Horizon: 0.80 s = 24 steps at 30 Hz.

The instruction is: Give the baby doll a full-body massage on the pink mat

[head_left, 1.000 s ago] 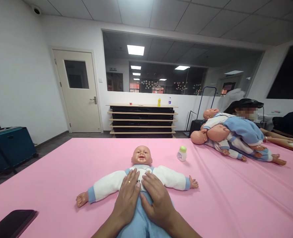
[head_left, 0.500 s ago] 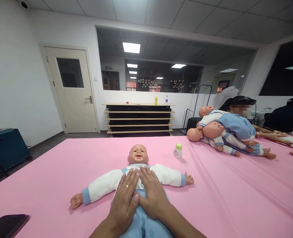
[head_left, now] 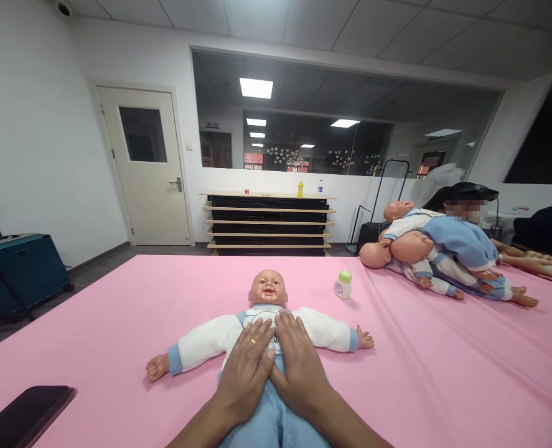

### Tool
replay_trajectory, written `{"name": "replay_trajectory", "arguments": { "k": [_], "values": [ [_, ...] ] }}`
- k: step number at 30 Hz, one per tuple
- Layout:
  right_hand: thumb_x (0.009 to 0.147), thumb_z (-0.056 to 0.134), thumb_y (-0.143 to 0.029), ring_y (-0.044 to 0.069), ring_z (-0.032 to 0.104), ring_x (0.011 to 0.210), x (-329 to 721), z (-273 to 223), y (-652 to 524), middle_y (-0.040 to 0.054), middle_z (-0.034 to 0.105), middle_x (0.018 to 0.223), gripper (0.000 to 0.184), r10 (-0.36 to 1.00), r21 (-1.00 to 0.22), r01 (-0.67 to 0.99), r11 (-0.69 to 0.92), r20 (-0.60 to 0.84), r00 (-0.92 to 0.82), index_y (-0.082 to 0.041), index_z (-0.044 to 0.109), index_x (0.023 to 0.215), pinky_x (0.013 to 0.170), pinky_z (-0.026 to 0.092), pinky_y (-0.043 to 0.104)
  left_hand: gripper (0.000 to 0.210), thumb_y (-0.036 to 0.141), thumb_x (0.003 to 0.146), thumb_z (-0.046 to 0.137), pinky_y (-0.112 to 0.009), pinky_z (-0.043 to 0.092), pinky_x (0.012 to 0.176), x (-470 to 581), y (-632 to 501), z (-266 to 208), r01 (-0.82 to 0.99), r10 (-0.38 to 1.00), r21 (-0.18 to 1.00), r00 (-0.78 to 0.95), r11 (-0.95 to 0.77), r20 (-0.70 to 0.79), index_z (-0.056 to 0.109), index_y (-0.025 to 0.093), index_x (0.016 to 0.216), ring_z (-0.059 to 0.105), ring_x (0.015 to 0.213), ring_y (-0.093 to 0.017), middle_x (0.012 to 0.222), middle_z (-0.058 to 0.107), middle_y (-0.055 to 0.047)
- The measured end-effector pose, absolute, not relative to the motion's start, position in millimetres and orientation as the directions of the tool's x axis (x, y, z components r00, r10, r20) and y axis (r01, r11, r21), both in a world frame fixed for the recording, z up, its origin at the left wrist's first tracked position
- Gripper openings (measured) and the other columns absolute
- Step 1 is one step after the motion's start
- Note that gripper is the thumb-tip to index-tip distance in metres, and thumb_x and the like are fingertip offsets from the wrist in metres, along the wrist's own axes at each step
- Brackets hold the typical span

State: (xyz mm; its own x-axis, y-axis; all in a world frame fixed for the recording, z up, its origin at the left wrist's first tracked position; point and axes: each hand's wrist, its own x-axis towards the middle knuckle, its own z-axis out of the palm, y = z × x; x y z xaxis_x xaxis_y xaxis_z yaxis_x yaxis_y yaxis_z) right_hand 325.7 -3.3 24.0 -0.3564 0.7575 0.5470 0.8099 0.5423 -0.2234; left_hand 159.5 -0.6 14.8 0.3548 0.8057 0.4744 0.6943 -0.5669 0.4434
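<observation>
A baby doll [head_left: 269,289] in a white and light-blue outfit lies on its back, head away from me and arms spread to both sides. My left hand [head_left: 248,370], with a ring on one finger, rests flat on the left half of its chest and belly, fingers stretched out. Beside it, my right hand [head_left: 300,367] lies flat on the right half, also with straight fingers. The two thumbs come close together over the belly, and part of the chest print shows between the fingers. Neither hand grasps anything.
The doll lies on a pink-covered table [head_left: 425,373]. A small white bottle with a green cap [head_left: 343,286] stands behind its right-side arm. More dolls [head_left: 444,249] are piled at the right, near another person. A dark phone [head_left: 28,414] lies at the front left.
The view has turned a little left, so everything sits farther right. My hands have slid slightly down the doll's chest, and more of the print shows between them.
</observation>
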Motion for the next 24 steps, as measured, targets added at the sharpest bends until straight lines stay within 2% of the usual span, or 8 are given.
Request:
{"name": "replay_trajectory", "arguments": {
  "k": [4, 6, 8, 11, 14, 19, 24],
  "values": [
    [0.088, 0.046, -0.019, 0.026, 0.033, 0.143, 326.0, 30.7, -6.5, 0.0163, 0.044, 0.147, 0.055, 0.598, -0.144, 0.689, 0.711, 0.639, -0.483, -0.007, 0.046, 0.141, 0.116, 0.035, 0.052, 0.050, 0.040, 0.101, 0.032, -0.055, 0.022, 0.120, 160.4, 3.8, 8.4, 0.689, 0.862, 0.538, 0.274, -0.486, 0.427, 0.033, 0.027, 0.149, 0.025, 0.147, -0.021, 0.157, 0.031, -0.005],
    [0.087, 0.048, -0.019, 0.025, 0.040, 0.139, 325.7, 36.9, -8.6, 0.0152, 0.049, 0.143, 0.052, 0.587, -0.168, 0.645, 0.746, 0.623, -0.517, -0.009, 0.050, 0.138, 0.116, 0.037, 0.049, 0.052, 0.041, 0.101, 0.028, -0.055, 0.019, 0.121, 160.6, 5.5, 4.0, 0.678, 0.887, 0.587, 0.232, -0.443, 0.400, 0.029, 0.025, 0.151, 0.021, 0.148, -0.020, 0.158, 0.027, -0.006],
    [0.087, 0.050, -0.023, 0.023, 0.044, 0.136, 325.1, 43.9, -10.9, 0.0116, 0.051, 0.142, 0.050, 0.634, -0.234, 0.634, 0.737, 0.564, -0.529, -0.015, 0.052, 0.137, 0.117, 0.034, 0.048, 0.054, 0.040, 0.102, 0.025, -0.055, 0.017, 0.122, 160.7, 6.0, 0.0, 0.657, 0.894, 0.625, 0.187, -0.422, 0.407, 0.025, 0.022, 0.152, 0.017, 0.149, -0.020, 0.160, 0.023, -0.008],
    [0.088, 0.053, -0.029, 0.024, 0.037, 0.141, 324.6, 51.9, -12.9, 0.0051, 0.045, 0.149, 0.054, 0.727, -0.321, 0.666, 0.673, 0.450, -0.518, -0.024, 0.048, 0.142, 0.121, 0.024, 0.050, 0.056, 0.040, 0.101, 0.026, -0.053, 0.015, 0.123, 160.7, 4.2, -3.5, 0.632, 0.887, 0.647, 0.151, -0.427, 0.437, 0.019, 0.021, 0.154, 0.012, 0.151, -0.020, 0.162, 0.017, -0.008],
    [0.089, 0.051, -0.035, 0.026, 0.024, 0.147, 325.0, 52.5, -12.2, 0.0033, 0.032, 0.156, 0.061, 0.803, -0.361, 0.724, 0.588, 0.365, -0.470, -0.025, 0.039, 0.148, 0.121, 0.020, 0.053, 0.058, 0.039, 0.101, 0.029, -0.052, 0.014, 0.123, 159.9, 1.2, -3.2, 0.634, 0.868, 0.622, 0.171, -0.460, 0.467, 0.016, 0.023, 0.155, 0.011, 0.151, -0.021, 0.162, 0.015, -0.007],
    [0.089, 0.050, -0.049, 0.028, 0.015, 0.149, 326.3, 43.7, -7.3, 0.0073, 0.018, 0.159, 0.075, 0.894, -0.439, 0.784, 0.439, 0.301, -0.332, -0.017, 0.027, 0.153, 0.122, 0.017, 0.053, 0.054, 0.032, 0.101, 0.030, -0.053, 0.018, 0.122, 156.4, -3.0, 1.1, 0.643, 0.803, 0.532, 0.234, -0.551, 0.548, 0.020, 0.029, 0.154, 0.017, 0.150, -0.021, 0.160, 0.023, -0.004],
    [0.083, 0.057, -0.051, 0.032, 0.011, 0.149, 325.5, 42.2, -6.2, 0.0144, 0.013, 0.159, 0.091, 0.954, -0.498, 0.819, 0.285, 0.226, -0.195, -0.007, 0.020, 0.154, 0.122, 0.016, 0.052, 0.052, 0.030, 0.100, 0.033, -0.055, 0.024, 0.120, 152.1, -4.7, 4.2, 0.632, 0.732, 0.431, 0.347, -0.644, 0.586, 0.029, 0.031, 0.151, 0.022, 0.148, -0.023, 0.157, 0.033, -0.003]
  ]
}}
